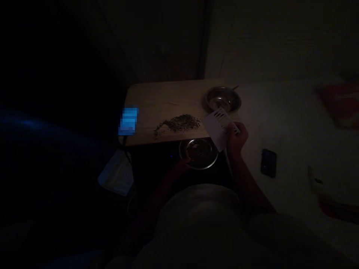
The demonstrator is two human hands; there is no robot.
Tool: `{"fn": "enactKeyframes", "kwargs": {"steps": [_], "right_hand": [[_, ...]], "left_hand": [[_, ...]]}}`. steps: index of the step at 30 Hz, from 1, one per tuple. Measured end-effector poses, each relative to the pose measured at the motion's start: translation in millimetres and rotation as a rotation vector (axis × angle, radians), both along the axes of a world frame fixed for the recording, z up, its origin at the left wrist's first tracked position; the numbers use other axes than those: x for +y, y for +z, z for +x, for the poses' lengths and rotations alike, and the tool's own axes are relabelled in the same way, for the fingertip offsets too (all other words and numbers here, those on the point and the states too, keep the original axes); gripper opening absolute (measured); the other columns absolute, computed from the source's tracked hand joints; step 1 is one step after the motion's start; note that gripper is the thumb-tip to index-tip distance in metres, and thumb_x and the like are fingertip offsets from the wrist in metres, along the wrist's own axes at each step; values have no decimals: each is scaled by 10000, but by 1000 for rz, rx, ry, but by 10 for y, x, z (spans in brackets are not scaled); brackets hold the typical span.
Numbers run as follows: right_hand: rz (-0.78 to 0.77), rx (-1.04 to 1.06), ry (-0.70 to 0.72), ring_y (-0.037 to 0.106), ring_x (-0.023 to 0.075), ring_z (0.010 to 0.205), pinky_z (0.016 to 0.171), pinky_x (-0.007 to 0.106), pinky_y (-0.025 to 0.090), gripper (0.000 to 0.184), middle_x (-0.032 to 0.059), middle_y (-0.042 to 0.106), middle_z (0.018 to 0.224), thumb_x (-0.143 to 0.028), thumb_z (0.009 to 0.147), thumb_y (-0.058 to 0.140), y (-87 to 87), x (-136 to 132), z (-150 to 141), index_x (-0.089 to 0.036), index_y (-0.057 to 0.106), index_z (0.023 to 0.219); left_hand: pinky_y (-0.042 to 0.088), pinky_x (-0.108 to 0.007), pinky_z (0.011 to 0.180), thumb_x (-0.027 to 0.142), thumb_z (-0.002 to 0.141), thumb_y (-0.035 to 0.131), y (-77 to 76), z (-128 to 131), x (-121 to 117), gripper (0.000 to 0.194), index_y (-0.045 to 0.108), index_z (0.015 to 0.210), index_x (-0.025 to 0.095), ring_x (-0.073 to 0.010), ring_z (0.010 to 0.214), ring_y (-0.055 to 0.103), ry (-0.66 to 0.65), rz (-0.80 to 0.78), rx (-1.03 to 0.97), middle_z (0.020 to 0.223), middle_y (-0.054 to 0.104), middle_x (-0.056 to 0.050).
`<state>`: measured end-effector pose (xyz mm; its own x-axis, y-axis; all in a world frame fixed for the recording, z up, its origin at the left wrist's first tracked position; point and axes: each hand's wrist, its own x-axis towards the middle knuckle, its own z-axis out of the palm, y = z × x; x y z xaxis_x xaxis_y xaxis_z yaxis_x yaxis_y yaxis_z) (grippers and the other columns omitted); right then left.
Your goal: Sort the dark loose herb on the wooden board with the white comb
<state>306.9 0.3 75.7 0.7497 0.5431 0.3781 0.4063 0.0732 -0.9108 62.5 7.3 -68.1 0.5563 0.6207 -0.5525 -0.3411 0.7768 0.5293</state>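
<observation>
The scene is very dark. My right hand point(236, 138) is closed on a white card point(218, 127) held tilted at the front right edge of a small wooden table point(157, 101). A pile of small dark grains or dried bits point(178, 123) lies on the table left of the card. My left hand point(182, 164) grips the near rim of a metal bowl point(199, 154) held just below the table's front edge, under the card. Some dark bits lie in that bowl.
A second metal bowl point(223, 99) with a utensil stands at the table's back right. A glowing blue screen point(128, 121) sits at the table's left edge. A dark phone point(268, 163) lies on the white bed point(294, 127) at right. A white object point(116, 173) lies low left.
</observation>
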Motion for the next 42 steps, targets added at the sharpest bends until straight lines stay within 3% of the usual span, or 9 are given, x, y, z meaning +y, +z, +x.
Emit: {"fn": "enactKeyframes", "kwargs": {"steps": [7, 10, 14, 22, 25, 28, 35, 42], "right_hand": [[-1, -54, -87, 477, 125, 612, 580, 249, 378, 183, -35, 523, 661, -350, 815, 597, 3, -36, 138, -182, 552, 762], [11, -74, -93, 475, 129, 612, 589, 258, 378, 187, -33, 524, 664, -353, 825, 593, 11, -46, 172, -182, 551, 763], [19, -76, -73, 480, 131, 606, 592, 264, 388, 213, -33, 517, 657, -382, 840, 584, 60, -61, 155, -186, 544, 768], [35, -335, -155, 553, 166, 705, 640, 302, 439, 269, 21, 579, 776, -464, 862, 570, 438, -190, 155, -197, 592, 848], [24, -375, -103, 556, 165, 705, 635, 300, 442, 264, 26, 587, 779, -453, 872, 563, 513, -201, 162, -192, 598, 860], [-3, -376, -26, 567, 162, 716, 619, 284, 442, 251, 26, 613, 789, -437, 873, 565, 482, -171, 138, -190, 608, 859], [-58, -296, 135, 614, 168, 755, 641, 271, 473, 250, 28, 673, 832, -439, 878, 573, 372, -65, 24, -203, 652, 906], [-39, -274, 313, 653, 190, 851, 741, 313, 517, 213, 35, 707, 922, -395, 875, 590, 326, 87, -14, -213, 681, 939]], "left_hand": [[323, -536, 1131, 164, 630, 787, 141, -4, -12, 497, 668, 1113, 149, -349, 1268, 536, -31, 19, -2, 1079, 745, -91], [324, -531, 1133, 181, 637, 791, 159, -12, -18, 464, 682, 1087, 152, -353, 1275, 528, -24, 10, 37, 1070, 747, -91], [321, -526, 1136, 158, 623, 792, 140, -3, -18, 540, 664, 1148, 152, -355, 1294, 509, -23, 27, -52, 1097, 740, -95], [305, -525, 1148, 183, 638, 790, 94, -30, -23, 411, 705, 1039, 163, -351, 1273, 532, -21, 24, 9, 1027, 758, -80], [316, -529, 1142, 181, 628, 799, 114, -29, -21, 388, 709, 1005, 176, -358, 1286, 518, -31, 12, 39, 1003, 762, -67], [311, -533, 1144, 197, 642, 795, 125, -24, -20, 342, 712, 972, 161, -370, 1285, 516, -36, -7, 64, 980, 763, -84], [335, -509, 1131, 130, 614, 787, 194, 51, -9, 504, 679, 1105, 169, -349, 1290, 516, -8, 11, -49, 1069, 749, -71], [280, -532, 1156, 132, 625, 782, 272, 25, -11, 373, 705, 989, 155, -367, 1308, 491, -10, -23, 13, 998, 762, -79]]}}
